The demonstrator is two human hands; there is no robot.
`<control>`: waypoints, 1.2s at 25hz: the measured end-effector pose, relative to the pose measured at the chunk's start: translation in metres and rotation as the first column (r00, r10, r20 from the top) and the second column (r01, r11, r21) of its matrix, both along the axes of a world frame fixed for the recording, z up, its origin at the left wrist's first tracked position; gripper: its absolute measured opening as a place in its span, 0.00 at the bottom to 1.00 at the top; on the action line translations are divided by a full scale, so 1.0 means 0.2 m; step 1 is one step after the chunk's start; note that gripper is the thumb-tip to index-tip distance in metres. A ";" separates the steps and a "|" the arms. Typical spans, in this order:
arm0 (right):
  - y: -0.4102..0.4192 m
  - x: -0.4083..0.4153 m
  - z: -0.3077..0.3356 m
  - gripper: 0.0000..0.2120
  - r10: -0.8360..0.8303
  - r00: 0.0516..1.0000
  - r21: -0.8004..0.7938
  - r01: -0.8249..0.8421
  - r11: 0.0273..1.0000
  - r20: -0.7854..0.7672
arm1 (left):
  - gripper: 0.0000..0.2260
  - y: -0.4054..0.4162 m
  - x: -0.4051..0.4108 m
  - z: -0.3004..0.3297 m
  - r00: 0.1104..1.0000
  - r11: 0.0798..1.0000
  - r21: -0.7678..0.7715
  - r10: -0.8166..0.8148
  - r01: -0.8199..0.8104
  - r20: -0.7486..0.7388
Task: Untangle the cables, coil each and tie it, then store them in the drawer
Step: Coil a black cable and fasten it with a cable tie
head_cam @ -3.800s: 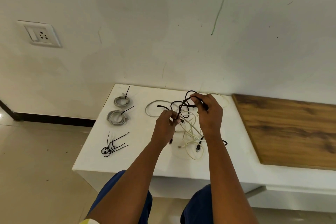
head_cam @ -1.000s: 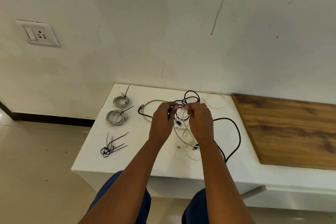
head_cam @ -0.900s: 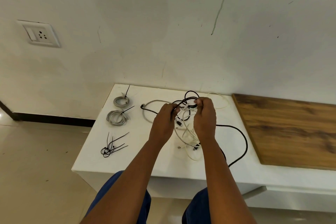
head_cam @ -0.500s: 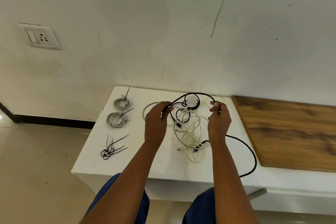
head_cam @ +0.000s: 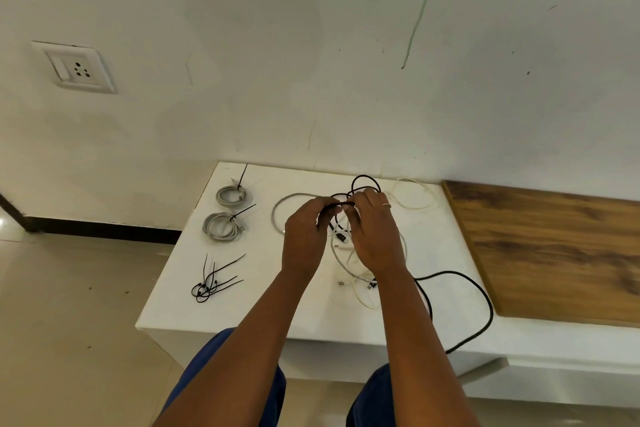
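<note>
Starting at the upper left of the frame, a white wall socket (head_cam: 78, 68) sits on the plain wall. Moving right onto the white ledge (head_cam: 180, 274), two grey coiled cables, each cinched with a black tie, lie one behind the other: the far coil (head_cam: 231, 195) and the near coil (head_cam: 223, 226). Below them, lower left of centre, a loose bunch of black cable ties (head_cam: 214, 279) fans out. Now the action at centre frame: the left hand (head_cam: 304, 239) has its fingers curled, pinching a black cable (head_cam: 460, 291), and the right hand (head_cam: 375, 236), a ring on one finger, pinches that same black strand just beside it, fingertips almost touching. Under and between the hands lies the tangle of white and grey cables (head_cam: 349, 263), still knotted on the ledge. The black cable loops out right and droops over the front edge. At the right of the frame, a wood-grain panel (head_cam: 554, 253) lies flat.
</note>
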State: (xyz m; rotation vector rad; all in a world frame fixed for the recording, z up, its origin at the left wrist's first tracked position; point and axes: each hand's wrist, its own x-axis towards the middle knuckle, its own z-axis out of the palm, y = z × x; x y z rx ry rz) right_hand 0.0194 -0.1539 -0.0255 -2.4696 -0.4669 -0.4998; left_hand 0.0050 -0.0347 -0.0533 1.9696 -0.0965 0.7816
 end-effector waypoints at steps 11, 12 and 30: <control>-0.04 0.04 0.02 0.06 -0.301 0.947 0.755 0.279 0.593 -0.113 | 0.08 0.00 0.03 -0.03 0.989 0.979 0.205 0.044 -0.014 -0.142; -0.05 0.05 0.02 0.07 -0.329 0.933 0.797 0.306 0.520 -0.144 | 0.07 0.01 0.02 -0.02 0.993 0.962 0.270 0.075 -0.046 -0.095; -0.10 0.05 -0.04 0.16 -0.438 0.804 0.488 0.593 0.640 -0.403 | 0.11 0.11 0.02 0.03 0.752 0.744 -0.650 -0.517 0.158 -0.409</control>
